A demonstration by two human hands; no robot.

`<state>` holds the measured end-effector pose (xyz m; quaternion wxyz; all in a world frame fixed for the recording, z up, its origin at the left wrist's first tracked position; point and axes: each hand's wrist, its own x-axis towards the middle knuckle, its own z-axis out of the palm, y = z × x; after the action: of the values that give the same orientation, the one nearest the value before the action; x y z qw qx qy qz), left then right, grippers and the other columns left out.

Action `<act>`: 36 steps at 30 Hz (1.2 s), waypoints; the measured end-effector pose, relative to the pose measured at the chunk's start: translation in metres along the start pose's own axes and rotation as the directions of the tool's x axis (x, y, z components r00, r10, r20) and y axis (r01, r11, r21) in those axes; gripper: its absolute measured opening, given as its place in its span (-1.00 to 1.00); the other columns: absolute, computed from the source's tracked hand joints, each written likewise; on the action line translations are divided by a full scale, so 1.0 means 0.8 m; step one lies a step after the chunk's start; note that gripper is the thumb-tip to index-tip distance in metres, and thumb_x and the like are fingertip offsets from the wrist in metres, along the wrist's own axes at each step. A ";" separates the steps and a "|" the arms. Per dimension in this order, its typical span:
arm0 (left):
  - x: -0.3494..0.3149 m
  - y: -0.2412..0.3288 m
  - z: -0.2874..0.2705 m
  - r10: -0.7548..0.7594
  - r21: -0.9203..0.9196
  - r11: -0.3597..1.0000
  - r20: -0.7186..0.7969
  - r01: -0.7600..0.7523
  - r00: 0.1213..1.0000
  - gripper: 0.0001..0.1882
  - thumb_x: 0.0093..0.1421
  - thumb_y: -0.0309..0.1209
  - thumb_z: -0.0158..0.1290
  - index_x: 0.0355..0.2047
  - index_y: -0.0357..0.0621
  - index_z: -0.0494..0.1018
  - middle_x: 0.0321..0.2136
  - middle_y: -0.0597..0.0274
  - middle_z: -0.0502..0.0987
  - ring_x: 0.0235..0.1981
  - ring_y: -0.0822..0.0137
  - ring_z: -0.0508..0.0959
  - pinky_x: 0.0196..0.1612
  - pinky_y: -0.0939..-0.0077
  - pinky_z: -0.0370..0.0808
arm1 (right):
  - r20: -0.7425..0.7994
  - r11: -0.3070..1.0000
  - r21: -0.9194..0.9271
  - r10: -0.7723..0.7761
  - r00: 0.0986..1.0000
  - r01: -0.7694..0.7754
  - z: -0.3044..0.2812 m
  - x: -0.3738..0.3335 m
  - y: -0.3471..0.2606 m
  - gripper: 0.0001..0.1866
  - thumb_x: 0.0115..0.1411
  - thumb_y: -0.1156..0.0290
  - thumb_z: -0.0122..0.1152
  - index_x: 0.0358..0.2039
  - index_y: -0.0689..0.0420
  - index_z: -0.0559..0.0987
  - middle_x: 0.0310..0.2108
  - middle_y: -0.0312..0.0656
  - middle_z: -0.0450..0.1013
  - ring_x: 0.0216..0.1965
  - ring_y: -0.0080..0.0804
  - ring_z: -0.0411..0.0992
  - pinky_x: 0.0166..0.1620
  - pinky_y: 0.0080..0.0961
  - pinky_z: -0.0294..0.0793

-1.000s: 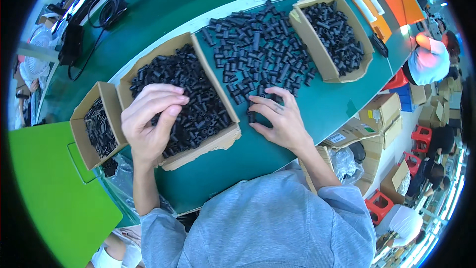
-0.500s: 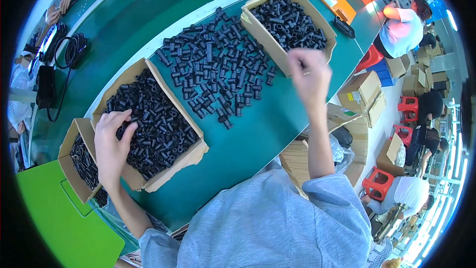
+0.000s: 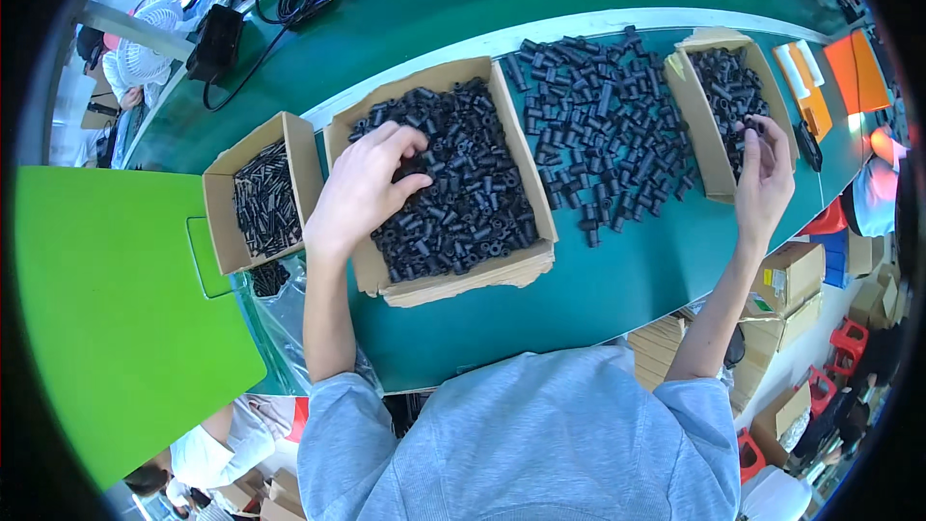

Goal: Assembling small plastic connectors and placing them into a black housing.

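Left hand was down in the big middle cardboard box, fingers curled and pinching into the black plastic parts there. Right hand hovered over the right box, fingers loosely bent around 1 small black piece, I think. A loose pile of parts sat on the green table between both boxes, smaller box far left

middle cardboard box: open-topped, heaped with small black tubular parts; left hand rests in them, fingers curled. right cardboard box: open, same black parts inside; right hand at its near edge, pinching one piece.
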<state>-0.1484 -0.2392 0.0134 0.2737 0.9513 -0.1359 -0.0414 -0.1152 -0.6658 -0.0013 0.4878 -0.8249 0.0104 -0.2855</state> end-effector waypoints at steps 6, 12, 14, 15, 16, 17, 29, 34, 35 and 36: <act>0.006 0.003 0.006 0.191 0.098 0.978 -0.039 -0.186 0.981 -0.69 -0.04 -0.51 0.26 -0.25 -0.24 0.47 -0.35 0.13 0.49 -0.23 0.10 0.52 -0.12 0.26 0.45 | 0.270 0.989 0.033 -0.149 0.951 0.146 0.068 -0.027 -0.063 -0.72 0.11 0.56 0.32 -0.12 0.14 0.62 -0.23 -0.22 0.56 -0.27 -0.51 0.52 -0.28 -0.61 0.50; 0.005 0.003 0.006 0.156 0.071 0.985 -0.006 -0.155 0.988 -0.81 -0.01 -0.55 0.22 -0.34 -0.25 0.51 -0.36 0.12 0.52 -0.27 0.11 0.55 -0.16 0.29 0.48 | 0.456 0.943 0.139 -0.333 0.826 0.303 0.118 -0.056 -0.102 -0.64 0.00 0.49 0.42 -0.14 0.10 0.62 -0.28 -0.16 0.58 -0.33 -0.33 0.54 -0.32 -0.53 0.52; 0.006 0.005 0.002 0.210 0.147 0.968 -0.027 -0.203 0.977 -0.82 0.00 -0.56 0.21 -0.35 -0.25 0.52 -0.34 0.11 0.53 -0.27 0.11 0.56 -0.17 0.31 0.49 | 0.492 0.941 0.190 -0.337 0.803 0.278 0.128 -0.065 -0.110 -0.66 -0.02 0.47 0.44 -0.18 0.10 0.62 -0.29 -0.18 0.58 -0.35 -0.35 0.54 -0.34 -0.52 0.52; 0.006 0.006 -0.001 0.219 0.056 0.975 -0.072 -0.215 0.973 -0.82 0.01 -0.59 0.21 -0.32 -0.27 0.54 -0.31 0.10 0.55 -0.26 0.15 0.59 -0.18 0.37 0.52 | 0.519 0.939 0.203 -0.343 0.783 0.277 0.131 -0.067 -0.114 -0.67 -0.03 0.48 0.44 -0.19 0.10 0.62 -0.29 -0.19 0.58 -0.35 -0.36 0.54 -0.34 -0.52 0.52; 0.006 0.008 -0.005 0.222 -0.035 0.973 -0.118 -0.228 0.968 -0.81 0.02 -0.61 0.21 -0.30 -0.29 0.55 -0.27 0.10 0.57 -0.25 0.19 0.61 -0.18 0.43 0.55 | 0.529 0.942 0.226 -0.334 0.780 0.250 0.133 -0.070 -0.119 -0.65 -0.03 0.50 0.44 -0.17 0.11 0.63 -0.28 -0.17 0.58 -0.34 -0.36 0.55 -0.32 -0.52 0.53; 0.005 0.011 -0.007 0.220 -0.033 0.974 -0.123 -0.226 0.968 -0.81 0.02 -0.61 0.21 -0.30 -0.29 0.55 -0.27 0.10 0.57 -0.25 0.19 0.61 -0.18 0.43 0.55 | 0.542 0.942 0.220 -0.335 0.771 0.255 0.135 -0.071 -0.124 -0.65 -0.03 0.50 0.44 -0.17 0.11 0.63 -0.28 -0.17 0.58 -0.34 -0.36 0.55 -0.32 -0.52 0.53; -0.011 0.051 0.015 -0.086 -0.858 0.477 -0.259 -0.189 0.962 -0.77 0.12 -0.59 0.22 -0.18 -0.39 0.58 -0.27 0.02 0.63 -0.27 0.32 0.65 -0.17 0.52 0.62 | 0.390 0.828 0.406 -0.539 0.747 0.386 0.154 -0.069 -0.158 -0.69 -0.07 0.58 0.42 -0.23 0.16 0.66 -0.24 -0.12 0.59 -0.28 -0.28 0.58 -0.25 -0.48 0.56; -0.010 0.055 0.021 -0.145 -0.908 0.395 -0.212 -0.140 0.966 -0.74 0.21 -0.52 0.16 -0.12 -0.42 0.54 -0.33 0.04 0.64 -0.33 0.31 0.66 -0.20 0.52 0.62 | 0.300 0.775 0.399 -0.615 0.729 0.490 0.167 -0.071 -0.169 -0.72 -0.05 0.53 0.42 -0.26 0.18 0.65 -0.28 -0.12 0.60 -0.32 -0.25 0.59 -0.27 -0.46 0.58; -0.010 0.054 0.018 -0.143 -0.907 0.395 -0.220 -0.148 0.965 -0.74 0.21 -0.52 0.16 -0.12 -0.42 0.54 -0.33 0.04 0.64 -0.33 0.31 0.66 -0.20 0.52 0.62 | 0.345 0.794 0.377 -0.599 0.723 0.477 0.170 -0.069 -0.170 -0.72 -0.05 0.53 0.42 -0.26 0.18 0.65 -0.28 -0.12 0.60 -0.32 -0.25 0.59 -0.27 -0.46 0.58; -0.012 0.051 0.015 -0.106 -0.835 0.521 -0.268 -0.177 0.957 -0.73 0.21 -0.51 0.17 -0.11 -0.41 0.53 -0.37 0.06 0.64 -0.33 0.33 0.66 -0.22 0.54 0.61 | 0.400 0.818 0.384 -0.565 0.721 0.428 0.174 -0.064 -0.172 -0.72 -0.04 0.51 0.42 -0.25 0.17 0.64 -0.30 -0.11 0.60 -0.33 -0.25 0.59 -0.28 -0.46 0.58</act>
<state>-0.1689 -0.2760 0.0253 0.7211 0.6874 -0.0766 0.0410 -0.1272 -0.4677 0.0362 0.4835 -0.7683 -0.3772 -0.1833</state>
